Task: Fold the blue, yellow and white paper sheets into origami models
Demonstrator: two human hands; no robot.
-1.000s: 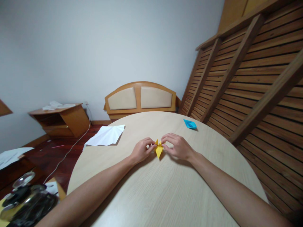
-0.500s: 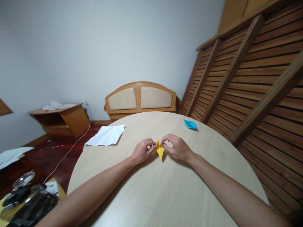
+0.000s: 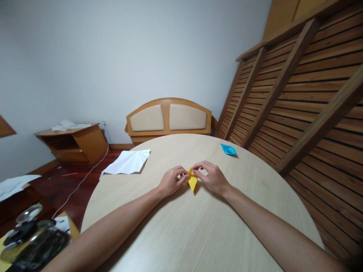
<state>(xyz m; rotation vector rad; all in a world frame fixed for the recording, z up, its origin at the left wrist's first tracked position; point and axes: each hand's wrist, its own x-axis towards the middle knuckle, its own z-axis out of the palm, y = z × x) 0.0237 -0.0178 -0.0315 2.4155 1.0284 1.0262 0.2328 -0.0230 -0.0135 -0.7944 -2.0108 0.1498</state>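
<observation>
Head-worn view, forward and down, table (image 3: 198, 234) close

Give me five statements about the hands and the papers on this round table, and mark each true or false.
1. Both hands pinch the yellow folded paper between them. True: the left hand and the right hand meet at its top.
2. The blue folded paper lies under the right hand. False: it lies apart, farther back on the table, towards the slatted wooden panel.
3. The white creased sheet overhangs the table's left edge. True.
4. The yellow paper's narrow tip points away from the person. False: it points towards the person.
5. The left hand rests on the white sheet. False: it is well clear of it.
</observation>
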